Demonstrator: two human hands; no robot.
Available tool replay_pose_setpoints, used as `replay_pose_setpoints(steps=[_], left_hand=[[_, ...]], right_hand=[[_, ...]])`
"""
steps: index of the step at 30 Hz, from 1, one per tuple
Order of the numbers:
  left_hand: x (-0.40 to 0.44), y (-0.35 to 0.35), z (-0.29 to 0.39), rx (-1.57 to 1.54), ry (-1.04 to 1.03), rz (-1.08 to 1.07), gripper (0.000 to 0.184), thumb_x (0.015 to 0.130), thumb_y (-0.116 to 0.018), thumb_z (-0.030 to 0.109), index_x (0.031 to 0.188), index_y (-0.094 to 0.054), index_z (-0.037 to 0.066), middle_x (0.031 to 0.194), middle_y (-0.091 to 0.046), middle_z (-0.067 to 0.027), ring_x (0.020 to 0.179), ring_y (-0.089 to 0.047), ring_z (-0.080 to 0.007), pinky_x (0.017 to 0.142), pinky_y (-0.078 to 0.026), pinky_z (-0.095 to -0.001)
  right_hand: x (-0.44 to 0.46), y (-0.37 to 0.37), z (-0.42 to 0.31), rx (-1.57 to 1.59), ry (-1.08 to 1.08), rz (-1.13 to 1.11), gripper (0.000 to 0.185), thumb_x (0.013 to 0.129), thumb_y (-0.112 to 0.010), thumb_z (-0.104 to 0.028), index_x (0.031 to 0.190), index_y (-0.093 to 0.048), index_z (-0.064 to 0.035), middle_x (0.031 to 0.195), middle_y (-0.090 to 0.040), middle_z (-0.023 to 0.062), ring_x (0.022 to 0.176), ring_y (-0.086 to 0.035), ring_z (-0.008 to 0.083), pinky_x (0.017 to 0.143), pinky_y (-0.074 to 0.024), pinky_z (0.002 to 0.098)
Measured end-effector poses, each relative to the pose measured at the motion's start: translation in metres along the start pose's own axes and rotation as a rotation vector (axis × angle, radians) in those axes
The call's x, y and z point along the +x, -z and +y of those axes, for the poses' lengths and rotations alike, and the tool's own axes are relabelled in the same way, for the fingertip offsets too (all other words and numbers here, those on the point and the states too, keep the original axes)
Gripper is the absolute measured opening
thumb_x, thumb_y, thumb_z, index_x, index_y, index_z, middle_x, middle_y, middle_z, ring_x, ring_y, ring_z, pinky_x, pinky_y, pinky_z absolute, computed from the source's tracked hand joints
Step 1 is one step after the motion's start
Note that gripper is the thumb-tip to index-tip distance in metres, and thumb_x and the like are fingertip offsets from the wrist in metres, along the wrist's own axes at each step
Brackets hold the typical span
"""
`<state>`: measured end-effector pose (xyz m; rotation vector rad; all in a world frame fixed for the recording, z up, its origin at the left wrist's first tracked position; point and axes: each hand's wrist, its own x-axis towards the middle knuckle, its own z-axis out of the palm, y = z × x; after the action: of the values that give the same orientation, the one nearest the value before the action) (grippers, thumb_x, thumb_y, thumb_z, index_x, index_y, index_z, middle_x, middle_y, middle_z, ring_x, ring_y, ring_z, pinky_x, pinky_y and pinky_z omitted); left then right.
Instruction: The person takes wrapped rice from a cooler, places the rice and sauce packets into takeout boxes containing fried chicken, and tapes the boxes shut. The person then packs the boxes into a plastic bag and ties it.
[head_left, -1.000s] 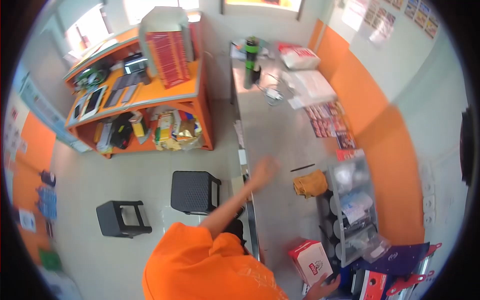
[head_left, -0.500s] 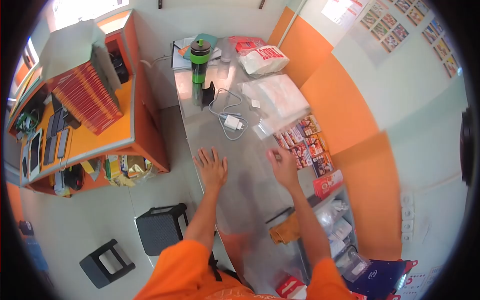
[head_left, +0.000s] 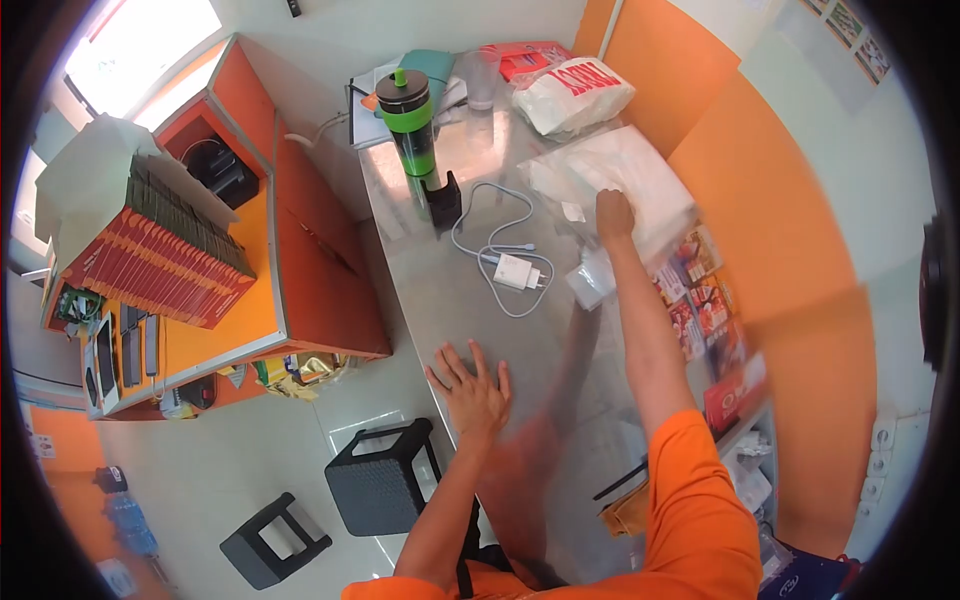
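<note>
My left hand (head_left: pixel 478 397) lies flat on the metal table (head_left: pixel 520 345), fingers spread, near its left edge. Over the clear plastic package of white bags (head_left: pixel 655 190) is my right hand (head_left: pixel 615 215), its fingers curled closed. Whatever it may hold is hidden under the fingers. A white charger (head_left: pixel 518 271) with a looped grey cable lies on the table between the two hands. Farther back stand a black phone stand (head_left: pixel 443 200) and a black and green tumbler (head_left: pixel 408 125).
A packed white bag with red print (head_left: pixel 575 95) sits at the back right. Picture cards (head_left: pixel 690 300) line the right side. On the left, an orange desk (head_left: pixel 330 260) bears a box of red packets (head_left: pixel 165 250). Black stools (head_left: pixel 375 485) stand on the floor.
My right hand has moved forward and right, from the bare table to the plastic package. My left hand stays flat on the table. The view has shifted.
</note>
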<state>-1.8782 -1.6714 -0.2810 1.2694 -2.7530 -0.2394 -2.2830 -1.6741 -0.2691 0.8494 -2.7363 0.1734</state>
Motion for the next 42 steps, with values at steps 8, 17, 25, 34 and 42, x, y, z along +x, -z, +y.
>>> replay_pose_setpoints(steps=[8, 17, 25, 34, 42], left_hand=[[-0.003, 0.002, 0.000, -0.034, -0.010, 0.011, 0.068, 0.102, -0.036, 0.049, 0.151, -0.038, 0.003, 0.156, -0.025, -0.0326, 0.148, -0.016, -0.0454, 0.120, -0.004, -0.0624], [-0.005, 0.005, 0.000, -0.043, 0.022, -0.015, 0.067, 0.103, -0.032, 0.050, 0.154, -0.035, 0.007, 0.159, -0.023, -0.0295, 0.151, -0.013, -0.0437, 0.120, -0.001, -0.0632], [-0.009, 0.003, -0.002, -0.040, 0.008, 0.046, 0.067, 0.102, -0.033, 0.050, 0.154, -0.036, 0.007, 0.158, -0.029, -0.0289, 0.150, -0.019, -0.0425, 0.121, -0.003, -0.0624], [-0.023, 0.005, -0.005, -0.076, -0.082, 0.293, 0.057, 0.103, -0.043, 0.041, 0.141, -0.049, -0.001, 0.148, -0.042, -0.0293, 0.143, -0.031, -0.0438, 0.119, -0.016, -0.0589], [-0.211, 0.038, -0.007, -1.869, 0.004, -1.363, 0.069, 0.102, -0.046, 0.056, 0.148, -0.040, 0.005, 0.137, -0.054, -0.0177, 0.118, -0.058, -0.0294, 0.097, -0.051, -0.0459]], right_hand=[[-0.014, 0.033, 0.033, 0.174, 0.172, 0.018, 0.013, 0.087, -0.056, -0.002, 0.089, -0.068, 0.0037, 0.092, -0.068, 0.0246, 0.086, -0.067, 0.0399, 0.079, -0.0560, 0.0451], [-0.051, 0.065, 0.011, 0.461, -0.024, 0.193, 0.011, 0.089, -0.051, -0.002, 0.093, -0.059, 0.0053, 0.092, -0.063, 0.0270, 0.089, -0.063, 0.0440, 0.078, -0.0521, 0.0509], [-0.157, 0.225, -0.020, 1.088, -0.244, 0.531, 0.020, 0.102, -0.053, -0.017, 0.098, -0.058, 0.0015, 0.097, -0.066, 0.0151, 0.087, -0.065, 0.0221, 0.077, -0.0555, 0.0369], [-0.425, 0.329, -0.001, 1.904, -0.803, 0.393, 0.008, 0.097, -0.061, -0.007, 0.102, -0.063, -0.0002, 0.090, -0.067, 0.0046, 0.084, -0.067, 0.0153, 0.078, -0.0580, 0.0303], [-0.602, 0.414, -0.026, 2.004, -0.717, 0.069, 0.024, 0.096, -0.060, -0.013, 0.116, -0.064, -0.0009, 0.107, -0.062, 0.0030, 0.098, -0.058, 0.0105, 0.086, -0.0483, 0.0259]])
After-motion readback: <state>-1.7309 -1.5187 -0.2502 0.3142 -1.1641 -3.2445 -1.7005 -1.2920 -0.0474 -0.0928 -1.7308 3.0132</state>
